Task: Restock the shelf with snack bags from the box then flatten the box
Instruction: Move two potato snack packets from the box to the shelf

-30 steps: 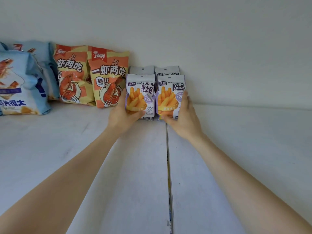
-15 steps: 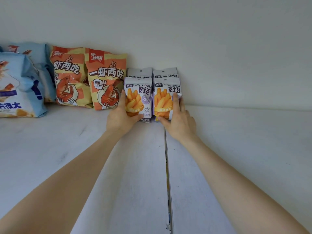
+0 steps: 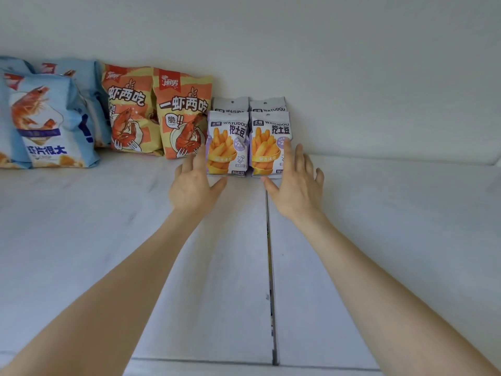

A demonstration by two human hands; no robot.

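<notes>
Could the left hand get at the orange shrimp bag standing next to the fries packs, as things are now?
Probably yes. The left hand is open beside the left fries pack. The orange shrimp bag stands just past its fingertips with its front uncovered, and nothing lies between them on the shelf.

A plain white wall [image 3: 352,63] closes the far side, evenly lit by soft light that casts little shadow. Below it lies a white shelf [image 3: 393,234] with a faint grey grain. A narrow dark seam [image 3: 270,267] splits it from near to far, slightly right of centre. A thin cross joint [image 3: 203,360] runs left to right along the near edge.
</notes>
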